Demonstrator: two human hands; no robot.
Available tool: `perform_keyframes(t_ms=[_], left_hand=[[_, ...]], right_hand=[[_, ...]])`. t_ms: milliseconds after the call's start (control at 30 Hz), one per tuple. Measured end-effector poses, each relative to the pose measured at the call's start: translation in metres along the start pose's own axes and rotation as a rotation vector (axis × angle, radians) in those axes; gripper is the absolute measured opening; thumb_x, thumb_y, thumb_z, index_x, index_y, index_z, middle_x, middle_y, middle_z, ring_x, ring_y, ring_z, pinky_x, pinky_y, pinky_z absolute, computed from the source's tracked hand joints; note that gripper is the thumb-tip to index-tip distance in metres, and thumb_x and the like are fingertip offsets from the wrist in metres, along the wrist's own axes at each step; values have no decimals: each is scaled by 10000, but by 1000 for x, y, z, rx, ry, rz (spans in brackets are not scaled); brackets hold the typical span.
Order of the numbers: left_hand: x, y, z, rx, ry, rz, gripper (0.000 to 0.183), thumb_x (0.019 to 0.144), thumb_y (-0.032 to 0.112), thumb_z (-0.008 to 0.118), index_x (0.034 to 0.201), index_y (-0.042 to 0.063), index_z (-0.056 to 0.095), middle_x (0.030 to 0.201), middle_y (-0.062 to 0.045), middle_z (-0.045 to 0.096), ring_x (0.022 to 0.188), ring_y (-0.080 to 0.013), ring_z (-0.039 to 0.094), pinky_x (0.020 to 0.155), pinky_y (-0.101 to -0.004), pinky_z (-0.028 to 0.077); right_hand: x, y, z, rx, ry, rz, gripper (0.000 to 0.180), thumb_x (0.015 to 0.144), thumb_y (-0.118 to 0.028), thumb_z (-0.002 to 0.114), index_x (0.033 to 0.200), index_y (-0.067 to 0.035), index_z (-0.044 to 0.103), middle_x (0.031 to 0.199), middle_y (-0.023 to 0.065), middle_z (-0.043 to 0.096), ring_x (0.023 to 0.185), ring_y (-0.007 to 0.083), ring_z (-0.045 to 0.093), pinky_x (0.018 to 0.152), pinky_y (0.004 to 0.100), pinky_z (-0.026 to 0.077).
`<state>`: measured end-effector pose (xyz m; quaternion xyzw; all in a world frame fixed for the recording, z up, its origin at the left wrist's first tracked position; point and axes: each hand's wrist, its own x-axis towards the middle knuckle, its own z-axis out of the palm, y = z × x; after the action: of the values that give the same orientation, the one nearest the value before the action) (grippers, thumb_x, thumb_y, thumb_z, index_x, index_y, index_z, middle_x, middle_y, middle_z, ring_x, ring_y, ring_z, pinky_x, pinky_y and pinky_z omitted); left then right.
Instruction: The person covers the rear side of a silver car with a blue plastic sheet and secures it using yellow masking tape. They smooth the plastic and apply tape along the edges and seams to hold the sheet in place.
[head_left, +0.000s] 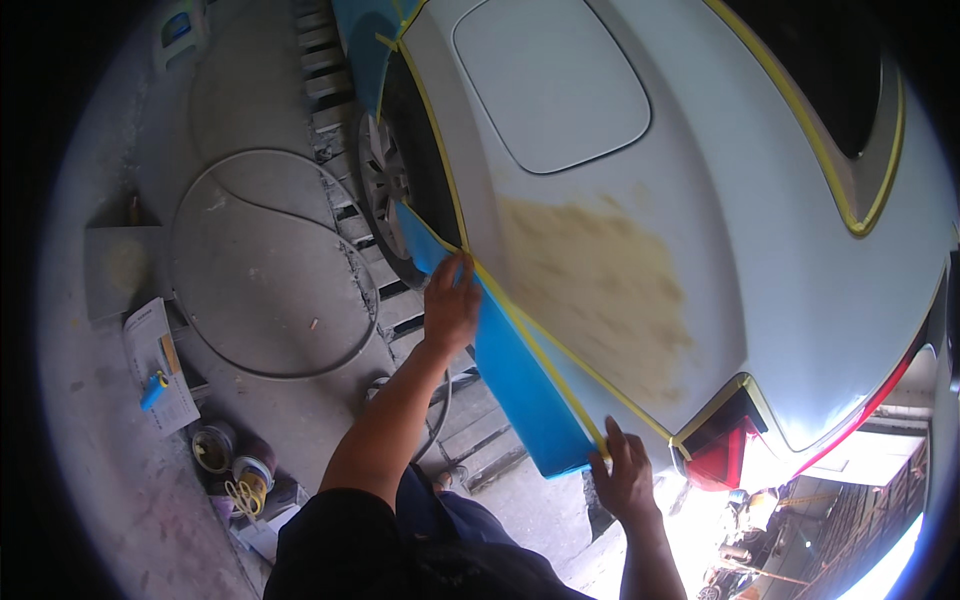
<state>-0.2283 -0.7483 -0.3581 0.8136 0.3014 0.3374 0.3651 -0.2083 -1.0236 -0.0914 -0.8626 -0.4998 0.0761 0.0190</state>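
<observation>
A blue masking film (517, 375) with a yellow tape edge hangs below the rear quarter panel of a pale car (637, 45). My left hand (452, 304) touches the film's upper end at the rear of the wheel arch, fingertips on the taped edge. At the film's lower corner, my right hand (624, 469) pinches the yellow tape (598, 439). Another strip of yellow tape (600, 379) runs along the panel from the arch to the tail light (720, 457). A tan sanded filler patch (600, 292) lies above it.
A grey hose (259, 375) is looped on the floor near the wheel (386, 176). Slatted grating (409, 307) runs beneath the car. At the left are a flat board (127, 262), a newspaper (161, 375) with a blue roll (154, 391), and open cans (214, 448).
</observation>
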Motion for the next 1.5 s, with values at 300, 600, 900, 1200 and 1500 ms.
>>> perform_keyframes(t_ms=[300,600,900,1200,1500], left_hand=[[-3,12,24,-200,188,-43,520,1042,314,337,1376,-70,444,1414,-295,433,1276,-465,444,1077,-476,367],[4,17,37,-293,277,-111,662,1041,482,239,1420,-38,396,1429,-303,416,1317,-470,400,1112,-483,308],[-7,-4,58,-299,316,-57,610,1050,427,254,1429,-36,371,1447,-288,389,1312,-479,376,1097,-504,309],[7,-21,61,-228,428,-61,542,1057,357,273,1357,-61,442,1383,-299,459,1270,-472,434,1091,-536,316],[-1,-3,34,-57,296,102,576,1039,365,252,1322,-83,478,1336,-304,504,1234,-487,464,1117,-543,304]], right_hand=[[-93,52,-40,-92,20,53,571,828,-21,679,1335,67,433,924,167,626,839,328,588,767,433,501],[-93,68,-40,-111,63,3,633,802,-27,682,1382,15,431,931,156,564,812,299,578,707,430,492],[-89,69,-47,-62,16,42,566,816,-43,646,1343,59,468,1002,229,581,841,361,619,727,443,521],[-83,61,-50,-60,43,117,524,807,-13,630,1307,69,497,940,207,577,821,340,578,741,434,498],[-79,59,-51,-105,68,39,496,814,-23,631,1282,87,510,865,183,603,813,338,584,743,441,499]])
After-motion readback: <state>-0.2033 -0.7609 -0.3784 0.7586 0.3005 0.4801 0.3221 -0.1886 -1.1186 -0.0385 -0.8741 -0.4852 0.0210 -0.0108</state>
